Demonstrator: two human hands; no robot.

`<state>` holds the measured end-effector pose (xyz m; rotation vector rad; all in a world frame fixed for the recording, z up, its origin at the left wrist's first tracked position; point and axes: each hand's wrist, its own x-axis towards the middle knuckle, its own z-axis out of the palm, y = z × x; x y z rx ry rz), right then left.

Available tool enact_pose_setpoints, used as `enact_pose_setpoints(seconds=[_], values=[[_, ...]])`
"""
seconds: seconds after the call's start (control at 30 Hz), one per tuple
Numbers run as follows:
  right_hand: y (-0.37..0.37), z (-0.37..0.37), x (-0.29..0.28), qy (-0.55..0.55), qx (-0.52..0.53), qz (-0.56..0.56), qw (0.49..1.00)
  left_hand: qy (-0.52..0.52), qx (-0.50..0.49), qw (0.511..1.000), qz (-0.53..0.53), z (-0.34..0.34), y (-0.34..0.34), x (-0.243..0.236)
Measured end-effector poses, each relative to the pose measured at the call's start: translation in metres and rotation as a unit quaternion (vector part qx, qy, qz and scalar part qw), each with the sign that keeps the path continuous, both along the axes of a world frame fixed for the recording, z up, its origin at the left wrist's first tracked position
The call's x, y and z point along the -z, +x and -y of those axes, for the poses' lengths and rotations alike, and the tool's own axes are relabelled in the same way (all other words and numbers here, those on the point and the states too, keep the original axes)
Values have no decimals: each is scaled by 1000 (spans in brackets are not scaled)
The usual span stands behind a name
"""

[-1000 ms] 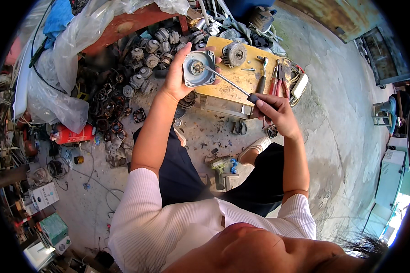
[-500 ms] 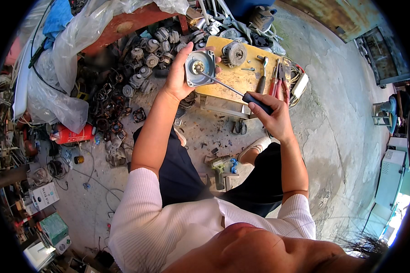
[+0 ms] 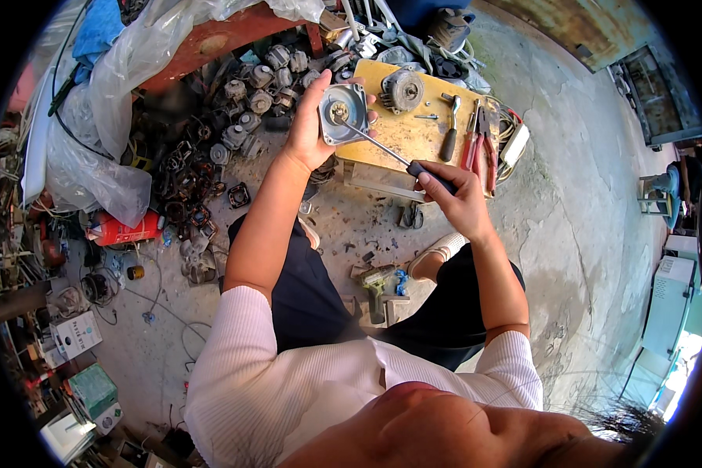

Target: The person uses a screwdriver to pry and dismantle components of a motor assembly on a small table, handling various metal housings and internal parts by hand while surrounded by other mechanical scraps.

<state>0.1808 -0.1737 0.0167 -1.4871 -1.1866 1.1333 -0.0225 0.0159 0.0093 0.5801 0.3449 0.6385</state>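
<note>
My left hand (image 3: 310, 129) is closed round a square grey metal motor end cover (image 3: 354, 100), its hollow side facing up. A screwdriver (image 3: 390, 152) with a black handle and long shaft is gripped in my right hand (image 3: 459, 196). Its tip rests at the round brass-coloured centre of the cover. Beyond them, on a small yellow-topped table (image 3: 374, 160), stands a round motor body (image 3: 402, 90). A small bolt (image 3: 426, 116), a ratchet wrench (image 3: 450, 132) and red-handled pliers (image 3: 487, 148) lie on the same top.
Many used motors (image 3: 249, 113) are heaped on the floor to the left, beside plastic sheeting (image 3: 125, 109). A green cordless drill (image 3: 377, 292) stands between my feet. A white power strip (image 3: 515, 148) with coiled cable is at the table's right edge. A red cylinder (image 3: 125, 228) lies left.
My right hand has shifted slightly left with the screwdriver, whose handle has turned a little. The cover in my left hand has tilted very slightly.
</note>
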Motion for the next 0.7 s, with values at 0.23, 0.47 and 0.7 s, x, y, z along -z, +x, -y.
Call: enact_pose_setpoints(seconds=[0.23, 0.47, 0.7], values=[[-1, -7, 0, -51, 13, -96, 994, -85, 59, 992, 76, 1, 1, 5], [3, -3, -10, -11, 34, -52, 998, 12, -4, 1000, -8, 1, 0, -1], [2, -2, -9, -19, 28, -41, 999, 70, -37, 996, -38, 1, -1, -4]])
